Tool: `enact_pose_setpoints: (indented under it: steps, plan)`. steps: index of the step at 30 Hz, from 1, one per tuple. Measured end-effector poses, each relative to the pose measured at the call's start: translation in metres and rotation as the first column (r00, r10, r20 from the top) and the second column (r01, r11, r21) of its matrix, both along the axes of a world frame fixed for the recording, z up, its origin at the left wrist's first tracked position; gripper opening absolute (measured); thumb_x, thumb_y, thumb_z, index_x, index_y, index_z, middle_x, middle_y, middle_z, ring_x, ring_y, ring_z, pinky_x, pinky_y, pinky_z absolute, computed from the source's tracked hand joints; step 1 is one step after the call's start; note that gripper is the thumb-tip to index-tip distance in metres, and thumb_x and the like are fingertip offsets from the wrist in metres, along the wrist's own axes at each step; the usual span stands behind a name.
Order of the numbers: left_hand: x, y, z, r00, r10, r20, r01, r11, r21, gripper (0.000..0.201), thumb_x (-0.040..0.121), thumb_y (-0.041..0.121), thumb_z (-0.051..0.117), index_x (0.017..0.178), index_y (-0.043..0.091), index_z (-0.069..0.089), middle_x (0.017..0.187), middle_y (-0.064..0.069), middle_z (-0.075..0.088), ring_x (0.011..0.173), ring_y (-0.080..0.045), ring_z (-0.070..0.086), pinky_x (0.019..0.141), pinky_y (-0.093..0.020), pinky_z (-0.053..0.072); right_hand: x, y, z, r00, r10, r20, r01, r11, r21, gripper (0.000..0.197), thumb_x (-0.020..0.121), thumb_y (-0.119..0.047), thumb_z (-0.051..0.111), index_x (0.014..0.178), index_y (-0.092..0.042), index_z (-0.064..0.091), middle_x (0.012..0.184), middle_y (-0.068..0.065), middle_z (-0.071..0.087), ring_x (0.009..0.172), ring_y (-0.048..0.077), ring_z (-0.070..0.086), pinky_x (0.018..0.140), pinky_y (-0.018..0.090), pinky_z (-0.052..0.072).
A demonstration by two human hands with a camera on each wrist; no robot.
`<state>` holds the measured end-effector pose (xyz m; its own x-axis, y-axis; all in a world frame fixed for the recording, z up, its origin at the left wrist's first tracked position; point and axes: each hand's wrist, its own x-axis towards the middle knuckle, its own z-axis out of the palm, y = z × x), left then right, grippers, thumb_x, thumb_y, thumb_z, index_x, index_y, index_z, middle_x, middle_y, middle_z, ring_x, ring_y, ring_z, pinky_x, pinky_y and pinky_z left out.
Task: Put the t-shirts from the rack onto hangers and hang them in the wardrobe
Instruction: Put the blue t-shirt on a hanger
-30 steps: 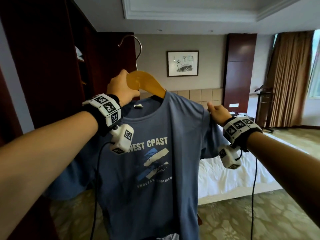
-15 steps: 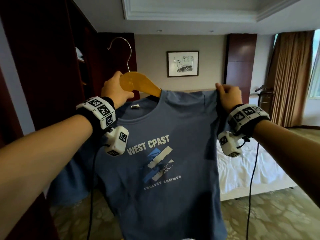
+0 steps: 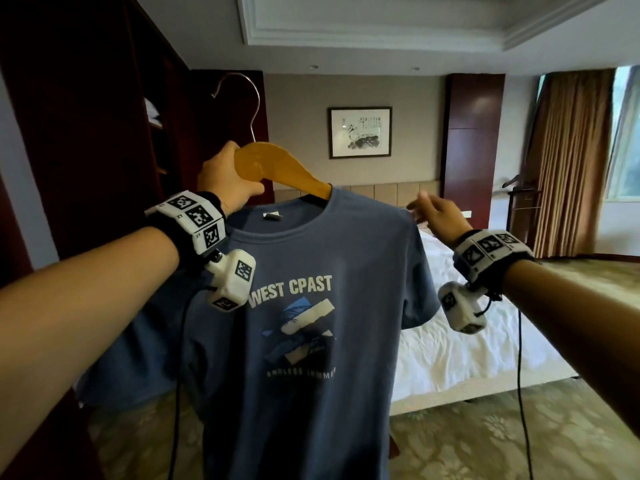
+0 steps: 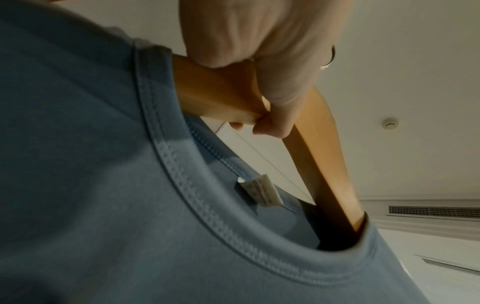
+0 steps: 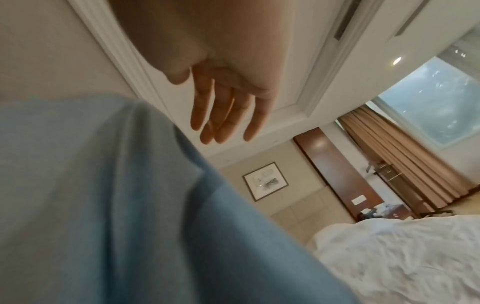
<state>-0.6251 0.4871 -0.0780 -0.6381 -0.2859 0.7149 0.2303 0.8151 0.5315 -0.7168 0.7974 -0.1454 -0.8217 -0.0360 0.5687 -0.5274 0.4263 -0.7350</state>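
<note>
A blue t-shirt [image 3: 311, 334] printed "WEST CPAST" hangs in front of me on a wooden hanger [image 3: 277, 168] with a metal hook. The hanger's right arm is inside the collar and fills the right shoulder. My left hand [image 3: 225, 181] grips the hanger [image 4: 221, 96] at its middle, fingers curled under the wood, above the collar [image 4: 197, 197]. The shirt's left shoulder sags behind my left forearm. My right hand [image 3: 436, 213] hovers with straight fingers at the shirt's right shoulder seam, holding nothing; its fingers [image 5: 226, 115] show free above the blue cloth [image 5: 103, 205].
The dark wooden wardrobe [image 3: 104, 133] stands open at the left, with shelves inside. A bed with white sheets [image 3: 467, 341] lies behind the shirt to the right. A clothes stand [image 3: 523, 199] and brown curtains [image 3: 571, 161] are at the far right.
My right hand has let go of the shirt's right shoulder and opened. The shoulder now sits over the hanger's arm. The hanger has stayed in my left hand.
</note>
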Motion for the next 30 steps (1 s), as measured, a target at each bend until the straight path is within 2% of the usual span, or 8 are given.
enact_pose_setpoints:
  steps: [1, 4, 8, 12, 19, 22, 26, 30]
  plan:
    - [0.0, 0.001, 0.0, 1.0, 0.001, -0.004, -0.001, 1.0, -0.001, 0.046, 0.072, 0.009, 0.074, 0.112, 0.007, 0.051, 0.109, -0.013, 0.06, 0.099, -0.029, 0.057, 0.075, -0.034, 0.043, 0.003, -0.006, 0.005, 0.999, 0.042, -0.027, -0.04, 0.997, 0.067, 0.039, 0.101, -0.025, 0.036, 0.109, 0.005, 0.061, 0.096, 0.015, 0.062, 0.077, 0.004, 0.059, 0.069, 0.007, 0.042]
    - [0.001, 0.003, 0.0, 1.0, -0.007, -0.01, 0.007, 1.0, 0.004, 0.045, 0.073, 0.009, 0.073, 0.112, 0.007, 0.05, 0.109, -0.012, 0.06, 0.097, -0.026, 0.056, 0.073, -0.032, 0.041, 0.003, -0.018, 0.012, 0.991, 0.112, -0.068, -0.082, 0.937, 0.34, 0.03, 0.096, -0.027, 0.05, 0.114, -0.006, 0.063, 0.111, 0.009, 0.064, 0.101, 0.018, 0.057, 0.093, 0.027, 0.042]
    - [0.002, 0.003, 0.0, 1.0, -0.002, 0.0, 0.002, 1.0, 0.02, 0.044, 0.074, 0.009, 0.073, 0.111, 0.008, 0.05, 0.107, -0.01, 0.059, 0.091, -0.022, 0.053, 0.074, -0.032, 0.041, 0.006, -0.026, 0.012, 0.973, 0.057, -0.225, -0.009, 0.978, 0.208, 0.02, 0.085, -0.021, 0.068, 0.1, -0.008, 0.07, 0.099, 0.005, 0.069, 0.09, 0.013, 0.058, 0.083, 0.024, 0.043]
    - [0.002, 0.003, 0.0, 1.0, 0.012, 0.015, -0.012, 1.0, 0.009, 0.043, 0.073, 0.01, 0.073, 0.109, 0.009, 0.051, 0.105, -0.01, 0.059, 0.096, -0.027, 0.057, 0.074, -0.035, 0.044, 0.012, -0.035, 0.005, 0.94, -0.057, -0.336, 0.095, 0.99, 0.1, 0.009, 0.083, -0.018, 0.069, 0.083, -0.009, 0.069, 0.087, 0.006, 0.07, 0.081, 0.018, 0.062, 0.082, 0.034, 0.052]
    - [0.006, -0.004, 0.0, 1.0, 0.006, -0.007, -0.006, 1.0, 0.001, 0.042, 0.073, 0.011, 0.073, 0.109, 0.009, 0.051, 0.105, -0.011, 0.06, 0.093, -0.025, 0.056, 0.076, -0.036, 0.045, 0.011, -0.017, -0.012, 0.942, -0.065, -0.329, 0.115, 0.984, 0.135, 0.014, 0.084, -0.019, 0.068, 0.084, -0.007, 0.062, 0.088, 0.006, 0.067, 0.085, 0.023, 0.061, 0.082, 0.032, 0.047]
    - [0.006, -0.002, -0.002, 1.0, 0.014, -0.005, -0.014, 1.0, -0.028, 0.043, 0.074, 0.012, 0.073, 0.11, 0.009, 0.05, 0.1, -0.006, 0.058, 0.088, -0.021, 0.053, 0.075, -0.035, 0.043, 0.01, -0.017, -0.017, 0.954, 0.006, -0.3, 0.06, 0.976, 0.209, 0.024, 0.083, -0.029, 0.068, 0.097, -0.014, 0.056, 0.097, 0.002, 0.062, 0.092, 0.018, 0.057, 0.087, 0.034, 0.046]
    - [0.005, 0.002, -0.002, 1.0, 0.002, -0.006, -0.002, 0.999, -0.047, 0.043, 0.074, 0.012, 0.073, 0.11, 0.011, 0.05, 0.096, -0.002, 0.055, 0.089, -0.023, 0.055, 0.075, -0.035, 0.045, 0.019, -0.032, 0.001, 0.964, 0.024, -0.265, 0.03, 0.98, 0.197, 0.038, 0.094, -0.038, 0.05, 0.122, -0.012, 0.053, 0.119, 0.007, 0.059, 0.111, 0.021, 0.054, 0.1, 0.04, 0.043]
    - [0.003, 0.014, -0.003, 0.999, -0.044, -0.018, 0.043, 0.997, -0.07, 0.041, 0.073, 0.013, 0.073, 0.108, 0.011, 0.05, 0.095, -0.002, 0.056, 0.088, -0.023, 0.055, 0.075, -0.034, 0.046, 0.035, -0.058, 0.026, 0.977, 0.164, -0.137, -0.101, 0.92, 0.38, 0.056, 0.086, -0.044, 0.061, 0.132, -0.016, 0.045, 0.129, 0.007, 0.055, 0.118, 0.02, 0.053, 0.101, 0.036, 0.043]
